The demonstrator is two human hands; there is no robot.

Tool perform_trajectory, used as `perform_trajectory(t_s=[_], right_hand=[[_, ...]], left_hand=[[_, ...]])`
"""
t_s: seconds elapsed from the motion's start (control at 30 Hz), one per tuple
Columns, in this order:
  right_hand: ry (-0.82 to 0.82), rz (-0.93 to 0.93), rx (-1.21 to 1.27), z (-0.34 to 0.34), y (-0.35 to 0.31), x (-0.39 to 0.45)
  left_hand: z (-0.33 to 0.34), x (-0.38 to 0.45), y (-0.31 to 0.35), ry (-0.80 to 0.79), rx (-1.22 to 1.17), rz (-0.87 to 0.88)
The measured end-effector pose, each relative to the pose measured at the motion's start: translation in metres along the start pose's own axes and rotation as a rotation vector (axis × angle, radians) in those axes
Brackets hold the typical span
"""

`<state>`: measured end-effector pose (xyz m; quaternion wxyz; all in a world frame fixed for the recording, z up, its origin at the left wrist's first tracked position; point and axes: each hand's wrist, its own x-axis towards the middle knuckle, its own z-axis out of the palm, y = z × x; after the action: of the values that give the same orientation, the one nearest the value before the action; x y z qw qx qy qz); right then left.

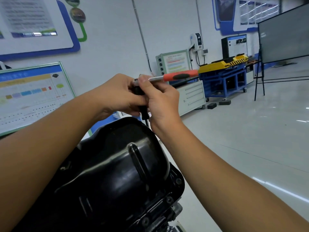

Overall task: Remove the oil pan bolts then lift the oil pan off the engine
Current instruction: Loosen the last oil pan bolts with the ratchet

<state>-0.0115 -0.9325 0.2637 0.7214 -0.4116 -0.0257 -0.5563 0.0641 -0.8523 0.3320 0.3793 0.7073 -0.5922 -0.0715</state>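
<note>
A glossy black oil pan (117, 164) sits on the upturned engine in the lower middle of the head view. Bolts (169, 199) show along its flange at the lower right. Above the pan's far end both hands meet on a ratchet wrench (180, 76) with an orange and black handle that points right. My left hand (117, 94) curls round the ratchet head and the black extension (145, 113) that runs down behind the pan. My right hand (160, 99) pinches the metal shank near the head. The socket end is hidden behind the pan.
A white drawer cabinet (192, 96) and a blue trolley with a yellow top (222, 77) stand at the back right. A dark board on a stand (284, 34) is at the far right. Wall charts (30, 97) hang on the left. Grey floor spreads to the right.
</note>
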Motion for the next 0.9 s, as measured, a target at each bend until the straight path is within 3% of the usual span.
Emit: perform_trajectory(t_s=[0.1,0.27,0.43,0.63,0.8,0.9], right_hand=[[0.007,-0.239,-0.224,-0.003,0.003,-0.002],[0.014,0.161,0.116,0.003,-0.008,0.000],[0.007,-0.126,-0.074,-0.002,-0.001,-0.001],[0.035,0.090,0.036,0.002,-0.004,0.002],[0.027,-0.126,-0.079,-0.002,-0.003,-0.005],[0.060,-0.065,-0.061,0.004,-0.005,-0.005]], left_hand=[[0.002,0.000,0.002,0.058,0.017,-0.007],[-0.001,-0.005,0.000,-0.081,-0.089,-0.049],[0.003,-0.002,0.002,0.013,0.021,-0.040],[0.002,-0.003,0.001,-0.030,-0.059,-0.093],[0.005,-0.003,0.003,0.021,-0.011,-0.076],[0.004,-0.004,0.003,0.027,-0.049,-0.084]])
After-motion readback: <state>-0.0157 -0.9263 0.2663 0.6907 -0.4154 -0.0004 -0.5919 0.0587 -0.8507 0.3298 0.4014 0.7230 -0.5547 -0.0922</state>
